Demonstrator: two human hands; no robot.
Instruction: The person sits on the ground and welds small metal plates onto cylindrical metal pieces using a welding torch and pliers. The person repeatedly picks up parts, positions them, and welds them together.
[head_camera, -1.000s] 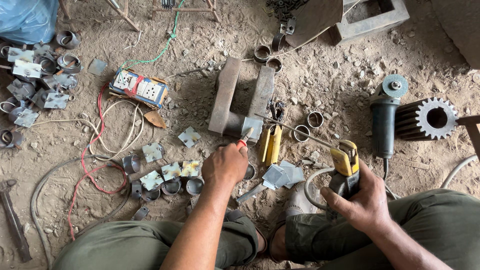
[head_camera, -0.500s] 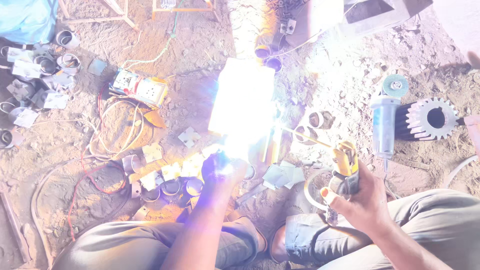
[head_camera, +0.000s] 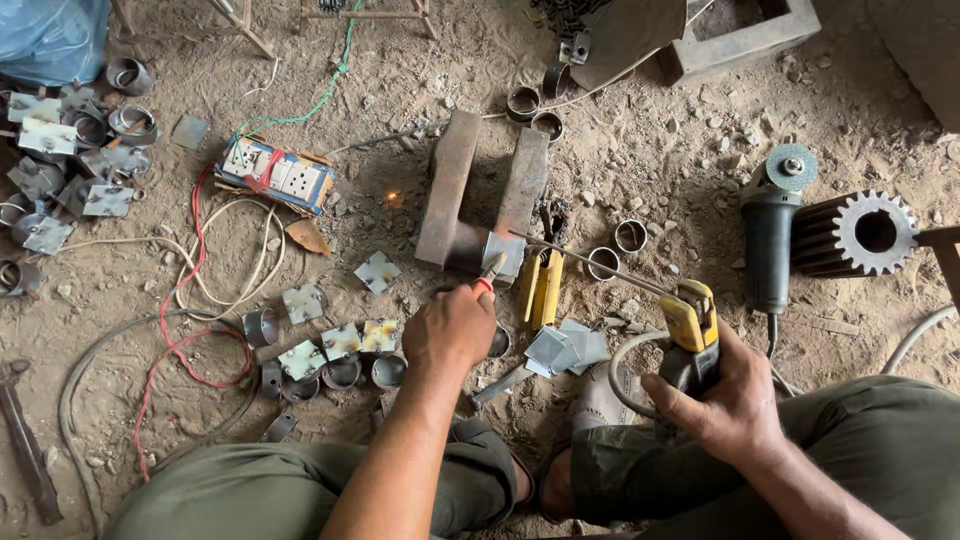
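Note:
I sit on dusty ground. My left hand (head_camera: 450, 330) grips red-handled pliers (head_camera: 489, 271) whose jaws hold a small square metal plate (head_camera: 504, 252) against the near end of a rusty U-shaped steel channel (head_camera: 478, 190). My right hand (head_camera: 728, 398) grips a yellow welding electrode holder (head_camera: 690, 320). Its thin electrode rod (head_camera: 585, 260) reaches left to the plate. An orange spark (head_camera: 393, 196) lies left of the channel.
Cut metal plates and short pipe rings (head_camera: 330, 350) lie by my left knee, more at the far left (head_camera: 60, 160). A power strip (head_camera: 275, 175) with red and white cables, an angle grinder (head_camera: 770, 235), a large gear (head_camera: 860, 235) and yellow-handled pliers (head_camera: 542, 285) surround the work.
Half a second ago a bright welding arc flared at the plate; it has gone out. Both hands stay in nearly the same place.

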